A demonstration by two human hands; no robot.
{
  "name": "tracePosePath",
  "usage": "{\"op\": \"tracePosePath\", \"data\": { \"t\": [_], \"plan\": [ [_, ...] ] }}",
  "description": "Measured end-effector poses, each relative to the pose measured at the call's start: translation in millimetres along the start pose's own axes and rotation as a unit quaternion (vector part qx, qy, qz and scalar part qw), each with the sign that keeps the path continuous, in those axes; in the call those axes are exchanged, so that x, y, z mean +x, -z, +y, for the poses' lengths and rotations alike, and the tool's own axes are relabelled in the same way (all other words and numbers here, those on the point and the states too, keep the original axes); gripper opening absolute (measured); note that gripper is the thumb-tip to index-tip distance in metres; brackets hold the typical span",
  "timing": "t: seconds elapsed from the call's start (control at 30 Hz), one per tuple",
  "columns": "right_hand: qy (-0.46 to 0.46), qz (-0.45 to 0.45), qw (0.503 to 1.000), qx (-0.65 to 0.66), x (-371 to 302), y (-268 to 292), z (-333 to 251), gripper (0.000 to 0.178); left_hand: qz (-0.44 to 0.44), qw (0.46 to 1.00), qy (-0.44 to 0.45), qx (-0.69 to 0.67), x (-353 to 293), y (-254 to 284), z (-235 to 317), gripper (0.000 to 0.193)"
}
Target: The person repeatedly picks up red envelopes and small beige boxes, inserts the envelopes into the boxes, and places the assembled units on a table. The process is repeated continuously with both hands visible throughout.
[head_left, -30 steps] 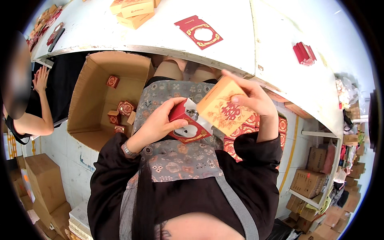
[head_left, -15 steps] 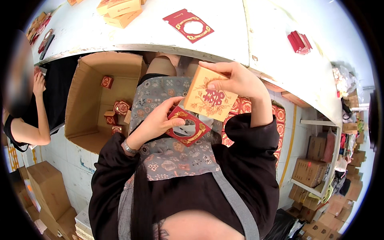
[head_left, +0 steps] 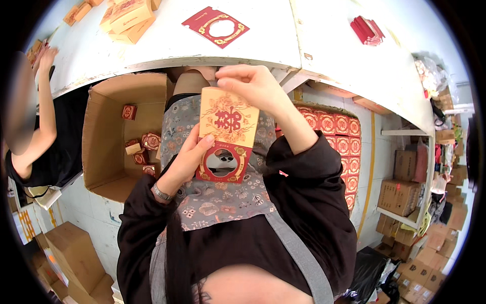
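The yellow box (head_left: pixel 230 119) had swung upright and come down into line with the red sleeve (head_left: pixel 242 161) since the earlier frame, and the right grip (head_left: pixel 250 85) had slid up to its top edge. The left grip (head_left: pixel 185 156) was clamped on the red sleeve, thumb over the front where the two pieces met; the right grip had finger and thumb parted, though whether it touched the box could not be told. The red sleeve hung over a grey patterned apron (head_left: pixel 207 202). Something dark and silvery showed through its oval window, too indistinct to name.

Left of the red sleeve, an open carton (head_left: pixel 124 85) held a few small red boxes (head_left: pixel 151 141), jumbled and overlapping. Right of it, a second carton (head_left: pixel 324 108) held rows of red boxes, partly hidden by the right arm. Beyond it, the white tabletop (head_left: pixel 268 33) carried a flat red blank (head_left: pixel 200 20) and, farther left, yellow boxes (head_left: pixel 132 17) cut off above. Far left of it, a co-worker's hand (head_left: pixel 48 54) was blurred.
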State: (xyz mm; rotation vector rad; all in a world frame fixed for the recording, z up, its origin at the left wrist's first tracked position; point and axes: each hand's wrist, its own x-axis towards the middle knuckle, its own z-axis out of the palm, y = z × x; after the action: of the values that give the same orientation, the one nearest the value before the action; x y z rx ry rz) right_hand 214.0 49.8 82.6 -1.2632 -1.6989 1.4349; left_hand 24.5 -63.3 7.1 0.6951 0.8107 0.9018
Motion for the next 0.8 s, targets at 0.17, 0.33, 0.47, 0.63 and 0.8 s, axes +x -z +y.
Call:
{"op": "tracePosePath", "data": {
  "t": [0.17, 0.33, 0.47, 0.63, 0.8],
  "plan": [
    [0.114, 0.129, 0.976, 0.130, -29, -36, 65, 0.026, 0.033, 0.999, 0.001, -0.003, -9, 6, -15, 0.051],
    [0.189, -0.029, 0.973, 0.125, -47, -41, 90, 0.025, 0.014, 0.968, -0.148, 0.201, -9, 19, -25, 0.057],
    [0.072, -0.046, 0.930, 0.357, -59, -38, 111, 0.028, -0.010, 0.972, -0.141, 0.188, -1, 19, 5, 0.053],
    [0.144, -0.048, 0.986, 0.076, -62, -11, 120, 0.016, -0.055, 0.942, -0.162, 0.290, 2, 37, -6, 0.026],
    [0.206, -0.162, 0.963, -0.055, -70, 3, 101, 0.012, -0.089, 0.930, -0.141, 0.327, -18, 36, -14, 0.029]
  ]
}}
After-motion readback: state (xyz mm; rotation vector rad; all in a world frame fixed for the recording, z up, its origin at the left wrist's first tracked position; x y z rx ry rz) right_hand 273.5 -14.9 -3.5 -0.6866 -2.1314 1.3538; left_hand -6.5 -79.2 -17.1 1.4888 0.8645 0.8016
